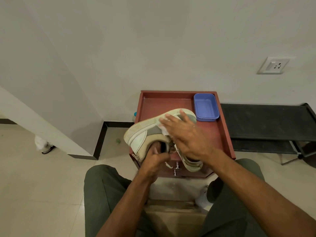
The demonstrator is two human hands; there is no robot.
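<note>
I am wearing dark olive-green trousers, the plain, matte cloth covering both thighs and folding into soft creases near the knees, with a long seam running down the left leg. My forearms are showing bare from the lower edge of the view up to my left hand and my right hand. A white shoe is peeking out beneath my right knee; whether I am wearing it, I cannot tell.
</note>
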